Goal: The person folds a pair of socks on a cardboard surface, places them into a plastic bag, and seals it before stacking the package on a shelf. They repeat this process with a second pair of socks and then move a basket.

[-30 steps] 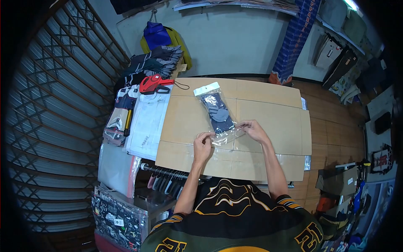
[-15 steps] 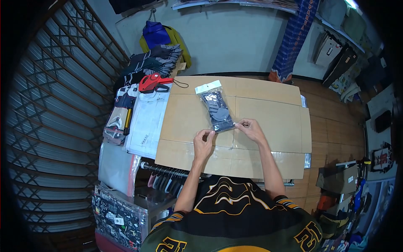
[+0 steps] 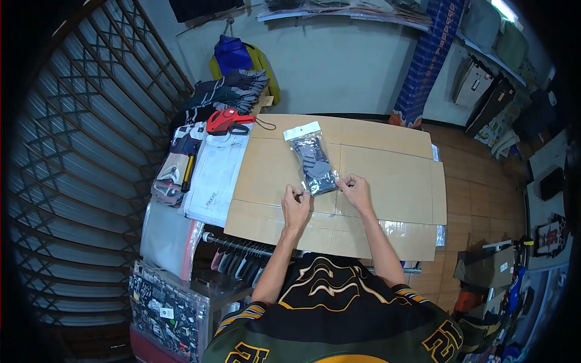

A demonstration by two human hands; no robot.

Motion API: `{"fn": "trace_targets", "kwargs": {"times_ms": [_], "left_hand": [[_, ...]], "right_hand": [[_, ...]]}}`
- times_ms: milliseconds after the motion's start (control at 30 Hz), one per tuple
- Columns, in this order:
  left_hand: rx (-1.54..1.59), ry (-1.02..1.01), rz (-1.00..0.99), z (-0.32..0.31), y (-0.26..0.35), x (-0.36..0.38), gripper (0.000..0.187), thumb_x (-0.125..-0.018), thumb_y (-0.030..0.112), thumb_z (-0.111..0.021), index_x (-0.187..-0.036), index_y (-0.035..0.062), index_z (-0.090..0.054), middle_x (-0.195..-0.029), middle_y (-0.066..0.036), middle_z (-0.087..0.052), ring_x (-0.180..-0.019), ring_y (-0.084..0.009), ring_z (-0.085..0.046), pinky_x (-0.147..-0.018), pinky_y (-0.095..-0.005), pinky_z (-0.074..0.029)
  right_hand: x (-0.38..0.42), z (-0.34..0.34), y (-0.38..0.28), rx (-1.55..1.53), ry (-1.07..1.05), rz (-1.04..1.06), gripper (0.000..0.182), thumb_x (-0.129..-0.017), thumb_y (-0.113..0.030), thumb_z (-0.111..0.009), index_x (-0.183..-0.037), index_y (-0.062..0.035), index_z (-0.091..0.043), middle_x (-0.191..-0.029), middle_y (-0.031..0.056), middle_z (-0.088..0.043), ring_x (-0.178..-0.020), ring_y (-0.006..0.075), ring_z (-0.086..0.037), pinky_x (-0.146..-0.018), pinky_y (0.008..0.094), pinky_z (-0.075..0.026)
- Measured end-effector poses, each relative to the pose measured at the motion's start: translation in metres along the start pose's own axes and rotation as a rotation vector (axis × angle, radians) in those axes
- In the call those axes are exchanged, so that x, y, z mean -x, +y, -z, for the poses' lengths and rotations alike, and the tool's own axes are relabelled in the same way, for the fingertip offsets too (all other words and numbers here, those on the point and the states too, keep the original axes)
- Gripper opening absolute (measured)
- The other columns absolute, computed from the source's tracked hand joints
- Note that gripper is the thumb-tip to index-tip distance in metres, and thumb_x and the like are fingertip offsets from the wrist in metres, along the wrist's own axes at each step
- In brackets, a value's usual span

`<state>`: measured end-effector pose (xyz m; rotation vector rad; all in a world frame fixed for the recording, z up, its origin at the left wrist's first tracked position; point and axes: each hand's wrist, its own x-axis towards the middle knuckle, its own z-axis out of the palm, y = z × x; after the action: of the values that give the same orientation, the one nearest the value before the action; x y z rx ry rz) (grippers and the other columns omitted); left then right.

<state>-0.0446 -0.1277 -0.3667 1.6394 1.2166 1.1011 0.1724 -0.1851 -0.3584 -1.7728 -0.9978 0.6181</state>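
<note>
A clear plastic packet [image 3: 313, 158] with a white hanging header lies on a flat cardboard sheet [image 3: 387, 187]. Inside it is a folded dark grey fabric item with lighter stripes and a round grey patch; its exact kind is hard to tell. My left hand [image 3: 296, 209] is closed, thumb and fingers pinching the packet's near left corner. At the near right corner, my right hand [image 3: 356, 192] pinches the plastic edge in the same way. The header end points away from me.
Left of the cardboard lie a red price gun [image 3: 227, 121] with a wrist loop, white plastic bags [image 3: 215, 172] and packed clothing [image 3: 175, 163]. Folded dark garments [image 3: 224, 94] are stacked behind. A rail with hangers [image 3: 242, 245] runs below the near edge. Boxes [image 3: 487, 269] stand right.
The view has shifted slightly. Both hands stay at the packet's near corners, and the plastic there looks more crinkled and reflective.
</note>
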Motion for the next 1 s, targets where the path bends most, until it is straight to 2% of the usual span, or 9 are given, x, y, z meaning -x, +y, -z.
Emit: {"fn": "trace_targets", "kwargs": {"times_ms": [133,267,367,533,633,733,833,867,1000], "left_hand": [[-0.021,0.043,-0.116,0.001,0.012,0.009,0.013,-0.101,0.01,-0.064,-0.105,-0.0009,-0.068,-0.091,-0.018,-0.067,-0.087,-0.0357,-0.062,-0.081,-0.0485,-0.05],[-0.192,-0.107,-0.36,0.003,-0.001,0.016,0.026,-0.101,0.007,-0.06,-0.123,-0.0014,-0.07,-0.1,-0.019,-0.065,-0.101,-0.0368,-0.059,-0.093,-0.0476,-0.049],[-0.193,-0.073,-0.282,0.0,0.01,0.036,0.033,-0.096,0.001,-0.058,-0.126,-0.0016,-0.071,-0.106,-0.019,-0.066,-0.107,-0.0368,-0.061,-0.1,-0.0457,-0.047],[-0.172,-0.019,-0.268,-0.011,0.025,0.067,0.036,-0.086,-0.002,-0.073,-0.123,0.0016,-0.075,-0.101,-0.014,-0.067,-0.095,-0.0273,-0.063,-0.077,-0.0377,-0.053],[-0.148,-0.047,-0.16,-0.015,0.036,0.084,0.033,-0.083,0.001,-0.079,-0.116,0.0023,-0.076,-0.097,-0.015,-0.066,-0.093,-0.033,-0.062,-0.084,-0.0421,-0.052],[-0.104,-0.045,-0.229,-0.016,0.044,0.098,0.028,-0.083,0.001,-0.084,-0.11,0.0027,-0.077,-0.098,-0.014,-0.066,-0.093,-0.0296,-0.063,-0.081,-0.0393,-0.053],[-0.099,-0.083,-0.236,-0.015,0.072,0.107,0.029,-0.082,0.001,-0.087,-0.11,0.0036,-0.079,-0.104,-0.014,-0.065,-0.099,-0.028,-0.063,-0.083,-0.0385,-0.053],[-0.102,-0.096,-0.227,-0.014,0.081,0.113,0.029,-0.082,0.001,-0.088,-0.11,0.0039,-0.079,-0.106,-0.014,-0.065,-0.1,-0.0277,-0.063,-0.084,-0.0384,-0.053],[-0.068,-0.097,-0.281,-0.008,0.129,0.117,0.028,-0.082,0.0,-0.085,-0.109,0.0044,-0.079,-0.116,-0.016,-0.066,-0.12,-0.0304,-0.062,-0.105,-0.0421,-0.048]], "right_hand": [[0.008,-0.005,-0.007,0.055,0.087,-0.006,0.041,-0.092,-0.032,-0.082,-0.068,-0.0004,-0.072,-0.064,0.0053,-0.072,-0.059,0.0092,-0.062,-0.057,0.0293,-0.049],[0.017,-0.004,-0.007,0.051,0.14,-0.04,0.044,-0.091,-0.033,-0.081,-0.063,-0.0004,-0.07,-0.057,0.0053,-0.068,-0.053,0.0097,-0.059,-0.054,0.03,-0.047],[0.021,0.002,0.0,0.005,0.144,-0.052,0.044,-0.09,-0.031,-0.08,-0.061,0.0001,-0.069,-0.053,0.0062,-0.065,-0.05,0.0102,-0.058,-0.053,0.0302,-0.046],[0.044,0.028,-0.002,0.038,0.071,-0.095,0.043,-0.09,-0.032,-0.081,-0.068,0.0028,-0.069,-0.054,0.0071,-0.064,-0.053,0.0134,-0.061,-0.055,0.0309,-0.049],[0.067,0.049,-0.009,-0.07,0.005,-0.102,0.044,-0.086,-0.032,-0.088,-0.106,0.0034,-0.072,-0.093,0.0157,-0.076,-0.077,0.0201,-0.071,-0.072,0.0353,-0.056],[0.098,0.076,-0.023,-0.043,0.01,0.239,0.078,-0.08,-0.025,-0.094,-0.145,-0.0068,-0.055,-0.139,0.0248,-0.06,-0.114,0.0332,-0.067,-0.096,0.0468,-0.056],[0.099,0.105,-0.028,0.163,-0.176,0.495,0.101,-0.072,-0.015,-0.097,-0.157,-0.0189,-0.042,-0.162,0.0253,-0.039,-0.142,0.0447,-0.051,-0.114,0.0539,-0.048],[0.098,0.109,-0.032,0.175,-0.192,0.499,0.078,-0.072,-0.009,-0.095,-0.142,-0.0139,-0.06,-0.158,0.0254,-0.047,-0.148,0.0458,-0.046,-0.114,0.0556,-0.049],[0.079,0.134,-0.041,0.083,-0.271,0.678,0.047,-0.073,-0.004,-0.093,-0.116,-0.0068,-0.073,-0.138,0.0224,-0.065,-0.139,0.0399,-0.056,-0.113,0.0508,-0.05]]}}
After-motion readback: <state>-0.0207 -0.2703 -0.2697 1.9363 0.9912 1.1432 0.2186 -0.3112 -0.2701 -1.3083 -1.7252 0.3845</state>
